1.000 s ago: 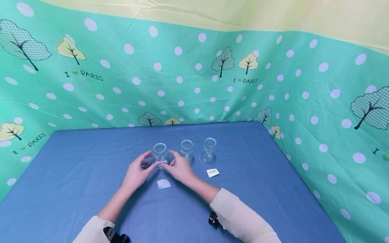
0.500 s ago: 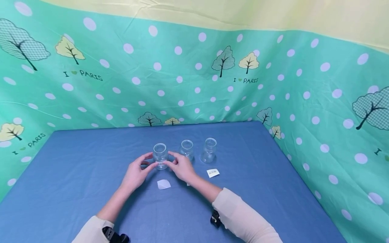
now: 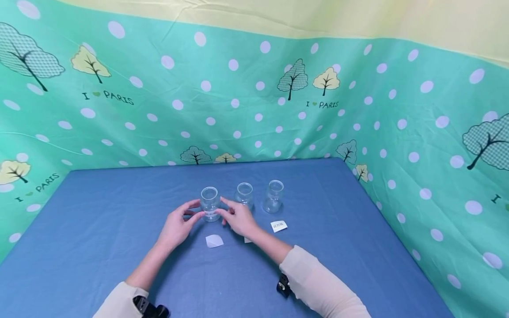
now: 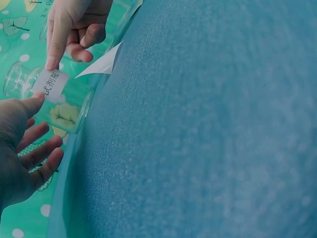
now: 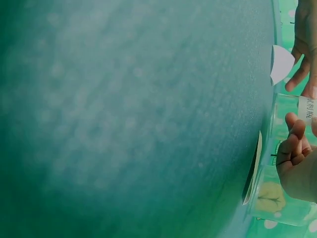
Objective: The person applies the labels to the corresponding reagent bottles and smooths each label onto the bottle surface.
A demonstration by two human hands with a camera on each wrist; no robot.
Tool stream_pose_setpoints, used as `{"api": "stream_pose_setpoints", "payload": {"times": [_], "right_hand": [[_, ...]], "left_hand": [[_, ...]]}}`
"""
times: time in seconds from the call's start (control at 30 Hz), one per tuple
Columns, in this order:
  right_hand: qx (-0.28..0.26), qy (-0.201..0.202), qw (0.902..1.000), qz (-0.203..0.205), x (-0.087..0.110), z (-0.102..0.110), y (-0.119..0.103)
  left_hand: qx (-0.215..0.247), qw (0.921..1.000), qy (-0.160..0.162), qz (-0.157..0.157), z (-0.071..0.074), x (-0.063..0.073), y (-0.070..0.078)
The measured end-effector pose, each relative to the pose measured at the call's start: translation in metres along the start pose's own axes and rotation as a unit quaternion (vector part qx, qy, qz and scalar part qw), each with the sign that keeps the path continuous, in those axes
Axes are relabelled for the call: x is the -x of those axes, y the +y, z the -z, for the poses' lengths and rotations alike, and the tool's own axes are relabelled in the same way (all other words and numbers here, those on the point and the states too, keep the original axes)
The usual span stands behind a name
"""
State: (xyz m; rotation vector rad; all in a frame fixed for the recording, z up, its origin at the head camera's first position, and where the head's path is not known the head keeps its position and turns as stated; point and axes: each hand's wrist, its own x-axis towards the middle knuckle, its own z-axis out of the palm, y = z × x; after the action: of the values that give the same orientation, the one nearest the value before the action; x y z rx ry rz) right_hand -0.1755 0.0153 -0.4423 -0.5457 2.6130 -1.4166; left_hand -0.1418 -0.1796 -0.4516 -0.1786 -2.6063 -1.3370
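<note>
We list: glass jar (image 3: 210, 202); label (image 4: 53, 86), thumb-pressed by left hand (image 3: 179, 226), fingers spread, and right hand (image 3: 239, 219), loosely bent; paper (image 3: 214, 241), jar's six o'clock.

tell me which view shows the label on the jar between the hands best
The left wrist view: the label appears largest there, mostly uncovered and legible. The right wrist view shows only part, at its right edge; the head view shows it too small to read.

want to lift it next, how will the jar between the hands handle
The jar looks like clear glass, so probably fragile. Its bare sides seem smooth and may be slippery. Being taller than wide, it might tip if pushed high.
</note>
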Motion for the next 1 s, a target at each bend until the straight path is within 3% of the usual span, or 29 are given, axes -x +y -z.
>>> {"api": "stream_pose_setpoints", "payload": {"times": [0.27,0.53,0.8,1.0], "right_hand": [[-0.015,-0.009,0.9997,-0.015,0.0002,0.0001,0.0019],[-0.033,-0.009,0.9992,-0.024,0.0001,0.0008,0.002],[0.025,0.036,0.999,0.002,-0.0006,-0.005,-0.0013],[0.034,0.052,0.9981,0.005,0.0001,-0.0068,-0.0024]], "left_hand": [[-0.006,0.9999,0.005,-0.012,0.0005,0.0014,-0.0023],[0.001,1.0,0.001,0.001,-0.0005,0.0017,-0.0013],[-0.001,1.0,0.004,-0.006,-0.0005,0.0011,-0.002],[-0.01,0.9999,0.002,0.004,-0.0008,0.0021,-0.0006]]}}
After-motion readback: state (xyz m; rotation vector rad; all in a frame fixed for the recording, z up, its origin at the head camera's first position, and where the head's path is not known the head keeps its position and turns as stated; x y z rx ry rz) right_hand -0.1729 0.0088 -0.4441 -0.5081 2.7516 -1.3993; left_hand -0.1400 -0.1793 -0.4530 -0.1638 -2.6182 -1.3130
